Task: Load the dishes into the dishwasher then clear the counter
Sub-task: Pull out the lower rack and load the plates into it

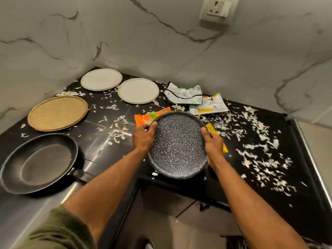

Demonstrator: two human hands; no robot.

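Nearest of all is a green sleeve (pixel 59 229) on the left arm, at the bottom of the view. Both bare arms reach forward to one thing: a dark speckled plate (pixel 177 146). It sits at the front edge of the black worktop (pixel 100 150), and its near side sticks out past that edge. I cannot tell if it is resting there or is lifted a little.

The left hand (pixel 143 135) holds the plate's rim at about 10 o'clock, with its fingers curled over the edge. The right hand (pixel 212 146) holds the rim at about 3 o'clock in the same way. So the plate is right between the hands, and both hands are just as near to it. The plate is round, so it has no long side to line up. I think the next move is to carry it, kept level, to the dishwasher, which is not in view.

From the plate, a black frying pan (pixel 37 164) lies at 9 o'clock, well apart. Its handle points toward the plate. An orange wrapper (pixel 143 118) peeks out from behind the plate at 11 o'clock, and a yellow wrapper (pixel 212 128) at 2 o'clock. White peel scraps (pixel 260 141) are spread all over the right side.

Farther back, a round woven mat (pixel 57 113) lies at 10 o'clock. Two silver wrappers (pixel 183 94) lie at 12 o'clock. Two white plates (pixel 101 79) sit side by side at 11 o'clock near the corner. A wall socket (pixel 215 10) is high up.
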